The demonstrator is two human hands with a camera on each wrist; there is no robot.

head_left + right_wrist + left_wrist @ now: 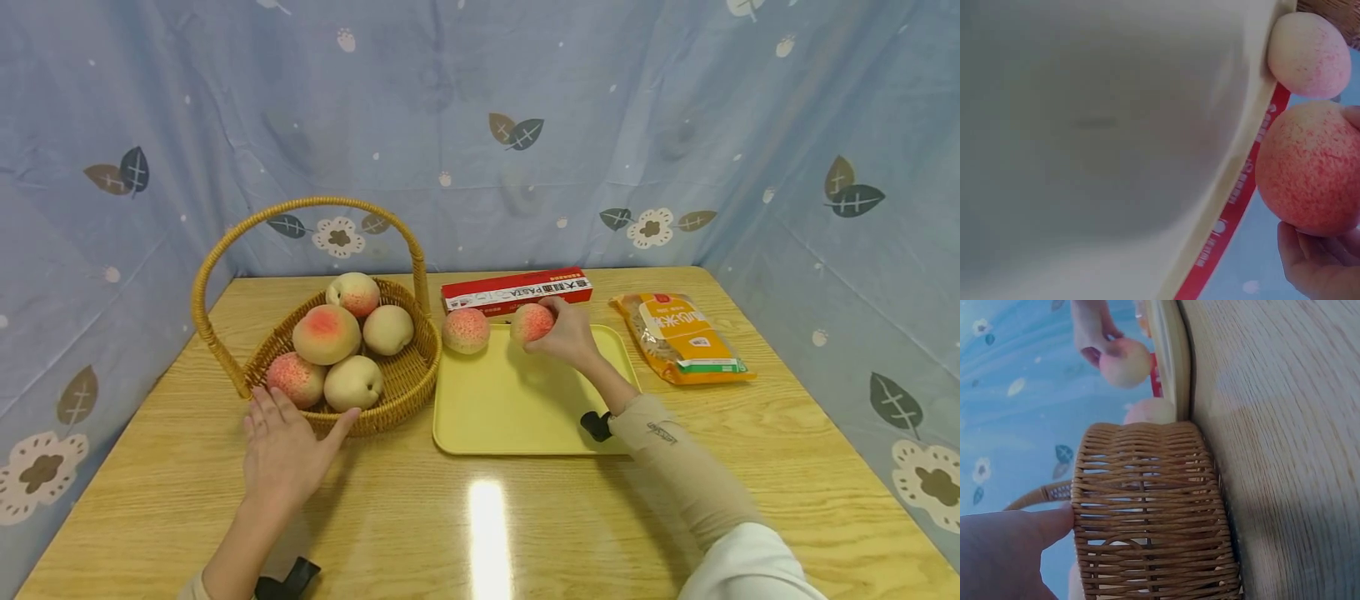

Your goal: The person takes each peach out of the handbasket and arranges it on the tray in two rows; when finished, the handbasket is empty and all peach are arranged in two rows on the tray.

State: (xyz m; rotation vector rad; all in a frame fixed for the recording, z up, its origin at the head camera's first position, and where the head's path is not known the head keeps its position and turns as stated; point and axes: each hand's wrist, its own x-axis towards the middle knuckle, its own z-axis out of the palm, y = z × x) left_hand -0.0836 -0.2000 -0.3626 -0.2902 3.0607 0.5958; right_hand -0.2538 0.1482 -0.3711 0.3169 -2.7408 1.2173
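My right hand grips a pink-speckled peach above the far part of the yellow tray. In the right wrist view the fingers and thumb lie around this speckled peach. Another speckled peach sits at the tray's far left corner. My left hand rests against the near left rim of the wicker basket, fingers extended and thumb apart. The left wrist view has the left thumb touching the rim. Several peaches, among them a large red-topped peach, lie in the basket.
Behind the tray lies a red pasta box. An orange food bag is to the tray's right. The basket's tall handle arches over the fruit. A blue patterned curtain encloses the back and sides of the wooden table.
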